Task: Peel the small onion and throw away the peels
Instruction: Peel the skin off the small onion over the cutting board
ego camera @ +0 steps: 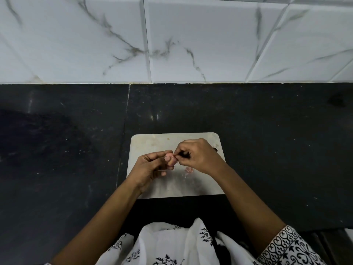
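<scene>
Onion (170,157): one, pinched in left hand (150,169); right hand (198,155) fingertips nipping its skin; one peel (189,170) on board (152,144)

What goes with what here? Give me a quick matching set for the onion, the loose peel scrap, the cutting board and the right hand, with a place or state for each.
Column one:
1. small onion
2. loose peel scrap
3. cutting board
4. right hand

Column two:
A. lying flat on the dark counter
B. pinching at the skin of the onion
C. held in the fingertips of the left hand
D. lying on the board, under the right wrist

Pairs: 1-C, 2-D, 3-A, 4-B
</scene>
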Tool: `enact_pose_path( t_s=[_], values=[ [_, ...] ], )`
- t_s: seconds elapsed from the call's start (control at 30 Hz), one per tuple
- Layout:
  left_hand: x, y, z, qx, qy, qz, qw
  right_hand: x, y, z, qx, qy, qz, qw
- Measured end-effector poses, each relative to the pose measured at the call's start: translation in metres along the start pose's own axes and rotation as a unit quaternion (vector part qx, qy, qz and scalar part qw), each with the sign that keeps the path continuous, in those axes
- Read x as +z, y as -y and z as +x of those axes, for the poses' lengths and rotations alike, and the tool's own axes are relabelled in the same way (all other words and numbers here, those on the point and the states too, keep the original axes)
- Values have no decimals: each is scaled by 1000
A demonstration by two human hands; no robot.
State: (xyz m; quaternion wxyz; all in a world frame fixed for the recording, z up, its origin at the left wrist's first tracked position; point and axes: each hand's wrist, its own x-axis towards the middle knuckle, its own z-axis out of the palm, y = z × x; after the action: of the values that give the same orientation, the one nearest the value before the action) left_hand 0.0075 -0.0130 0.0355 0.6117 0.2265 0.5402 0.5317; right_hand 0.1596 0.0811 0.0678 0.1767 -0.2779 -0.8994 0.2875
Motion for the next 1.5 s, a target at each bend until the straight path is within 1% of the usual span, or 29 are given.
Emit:
enact_pose_path(
  t_s=[0.07, 0.13, 0.2, 0.33, 0.5, 0.57, 0.63, 0.7, 0.77, 0.8, 0.9, 1.0, 1.07, 1.17, 1.23, 1.33, 1.5],
  values=[
    [1, 2, 0, -2, 1, -3, 1000, 1, 1, -1, 2, -4, -3, 1000],
    [2, 3, -1, 0, 7, -8, 1000, 3, 1, 0, 25, -10, 7, 1000],
    [2, 3, -1, 5, 15, -19, 1000, 5, -1, 2, 78, -14, 52, 996],
    [1, 3, 0, 18, 29, -36, 999, 7, -12, 4, 185, -29, 151, 971],
    [-5, 6, 2, 17, 31, -71, 997, 8, -23, -6, 239, -60, 152, 957],
    [-7, 8, 4, 10, 30, -106, 994, 6, -24, -10, 231, -32, 125, 964],
    [-8, 9, 5, -5, 31, -138, 990, 7, -23, -14, 203, 16, 66, 977],
    [-8, 10, 6, -22, 38, -154, 987, 6, -20, -16, 185, 11, 45, 982],
    [-8, 10, 7, -34, 43, -167, 984, 5, -17, -17, 190, -23, 68, 979],
    [-8, 11, 7, -41, 43, -174, 983, 5, -15, -17, 192, -26, 73, 978],
    [-8, 11, 7, -59, 55, -192, 978, 2, -7, -15, 159, -9, 68, 985],
    [-9, 11, 10, -57, 77, -190, 977, -3, 5, -12, 113, 3, 141, 984],
    [-10, 11, 12, -55, 91, -185, 977, -4, 8, -8, 86, 15, 124, 988],
    [-8, 9, 12, -57, 93, -192, 975, -3, 9, -3, 71, -14, 121, 990],
    [-7, 6, 10, -60, 91, -201, 974, -3, 10, -2, 84, -37, 141, 986],
    [-5, 4, 7, -69, 96, -217, 969, -1, 9, -2, 101, -48, 178, 978],
    [-4, 5, 10, -74, 104, -212, 969, 6, 7, -4, 119, -91, 211, 966]
  ],
)
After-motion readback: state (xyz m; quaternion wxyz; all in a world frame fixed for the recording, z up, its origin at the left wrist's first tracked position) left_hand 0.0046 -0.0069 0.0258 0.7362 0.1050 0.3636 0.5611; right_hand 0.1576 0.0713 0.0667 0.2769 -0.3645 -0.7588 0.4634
